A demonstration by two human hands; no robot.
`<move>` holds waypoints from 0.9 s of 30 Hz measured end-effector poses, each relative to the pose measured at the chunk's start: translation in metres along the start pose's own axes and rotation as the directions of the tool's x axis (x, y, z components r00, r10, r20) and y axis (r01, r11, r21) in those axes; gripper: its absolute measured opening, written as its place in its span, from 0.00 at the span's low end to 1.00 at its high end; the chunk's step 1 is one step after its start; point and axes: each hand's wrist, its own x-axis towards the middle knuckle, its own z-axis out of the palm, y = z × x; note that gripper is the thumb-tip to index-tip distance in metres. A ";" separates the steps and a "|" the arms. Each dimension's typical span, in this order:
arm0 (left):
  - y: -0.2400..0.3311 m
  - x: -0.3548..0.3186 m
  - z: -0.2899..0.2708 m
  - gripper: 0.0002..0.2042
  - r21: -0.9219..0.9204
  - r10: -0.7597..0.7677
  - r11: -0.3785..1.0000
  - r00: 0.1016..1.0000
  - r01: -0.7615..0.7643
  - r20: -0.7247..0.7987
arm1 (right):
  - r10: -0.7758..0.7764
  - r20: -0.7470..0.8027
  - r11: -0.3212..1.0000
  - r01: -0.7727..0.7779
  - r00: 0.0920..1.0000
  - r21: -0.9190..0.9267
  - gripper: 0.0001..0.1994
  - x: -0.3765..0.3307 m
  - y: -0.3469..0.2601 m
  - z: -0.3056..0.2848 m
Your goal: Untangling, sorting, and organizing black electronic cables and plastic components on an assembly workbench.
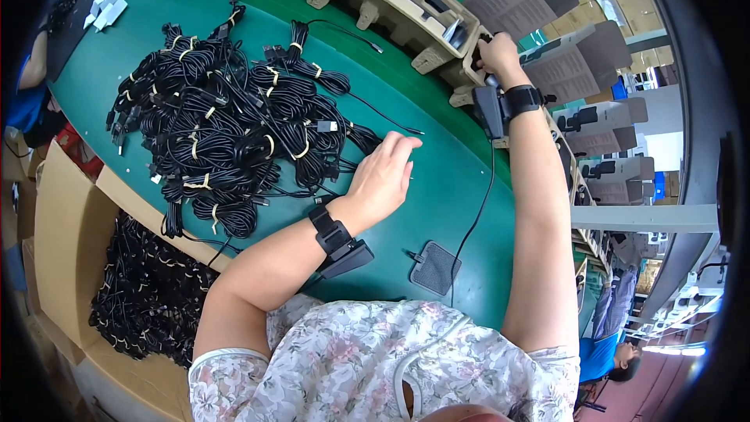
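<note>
My left hand (380, 177) is at the right edge of a big pile of black cables (226, 121), coiled and tied with pale bands. Its fingers are bent and close together beside a tied cable bundle (362, 138); what lies under the palm is hidden. A loose cable end (412, 130) passes by its fingertips. My right arm is stretched far out, and my right hand (500, 56) curls at a moulded cardboard tray (466, 78). Dark parts show around its fingers, but what they grip is mostly hidden. Both wrists wear black strapped devices.
Moulded trays (406, 8) with dark items line the green bench's (375, 254) far side, with open printed boxes (558, 70) behind. A grey mesh pad (435, 267) lies near me. At lower left stands a carton (70, 242) holding more cables. Other people are at both sides.
</note>
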 end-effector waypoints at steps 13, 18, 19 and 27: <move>-0.002 0.003 0.004 0.12 0.023 0.053 0.998 0.999 -0.053 -0.008 | -0.277 -0.189 0.909 0.193 0.942 -0.370 0.06 -0.008 0.014 0.020; -0.017 0.008 0.002 0.11 0.008 0.023 1.000 1.000 -0.023 -0.018 | -0.483 -0.402 0.872 0.467 0.778 -0.145 0.07 -0.058 0.004 -0.014; -0.014 0.013 0.010 0.11 -0.017 0.056 0.998 0.998 -0.056 -0.002 | -0.512 -0.500 0.701 0.676 0.699 0.228 0.07 -0.093 0.018 -0.042; 0.023 -0.020 0.001 0.14 0.028 0.221 0.967 0.890 -0.253 0.400 | -0.522 0.124 0.851 0.506 0.844 0.136 0.24 -0.293 0.039 -0.016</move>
